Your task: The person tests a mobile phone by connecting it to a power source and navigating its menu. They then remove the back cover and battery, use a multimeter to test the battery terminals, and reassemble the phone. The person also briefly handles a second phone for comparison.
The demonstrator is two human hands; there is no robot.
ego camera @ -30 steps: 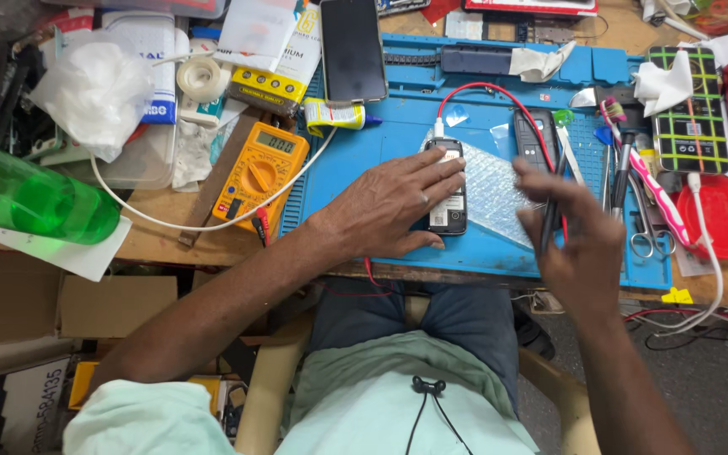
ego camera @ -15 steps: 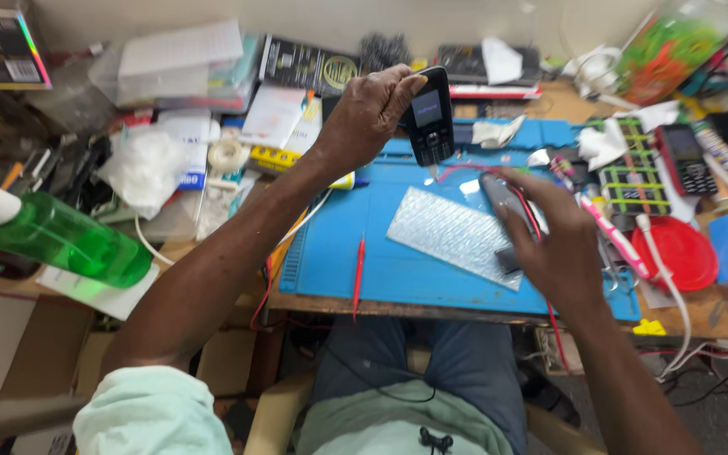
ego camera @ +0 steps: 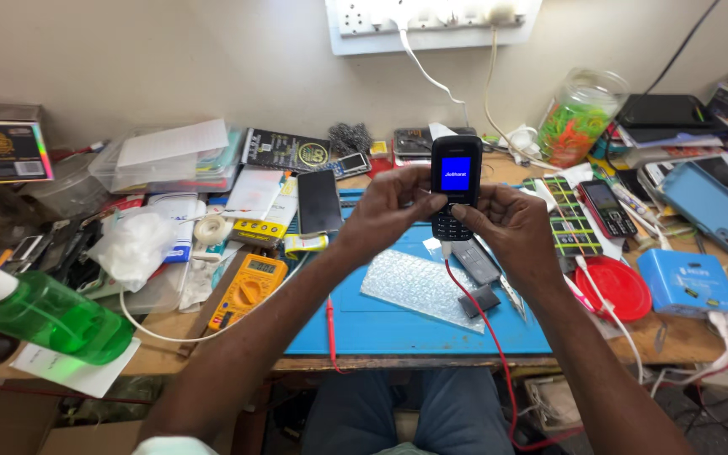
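From the head view, both hands are raised above the worktop (ego camera: 162, 358) and share one small black keypad phone (ego camera: 455, 187), held upright with its blue screen lit and facing the camera. The left hand (ego camera: 389, 211) has its grip pinched on the phone's left edge, thumb across the front near the keys and fingers curled behind. The right hand (ego camera: 507, 223) pinches the lower right side, its thumb tip resting on the keypad. A red wire (ego camera: 478, 324) runs from the phone's bottom end down across the blue mat (ego camera: 398, 329) and off the front edge of the worktop toward the person's lap. On the mat just beneath the hands lie a sheet of bubble wrap (ego camera: 419, 289), a grey flat bar-shaped part (ego camera: 475, 261) and a small dark block (ego camera: 479, 300). A red probe (ego camera: 329, 324) lies on the mat's left part, near the yellow multimeter (ego camera: 248, 289) that sits just off the mat. Farther left, a green spray bottle (ego camera: 40, 313) lies tilted on a slip of paper, well apart from the hands. To the right of the hands are a red round lid (ego camera: 619, 286), a blue box (ego camera: 688, 282) and another dark keypad phone (ego camera: 604, 208). A jar of coloured bands (ego camera: 577, 118) stands against the wall.
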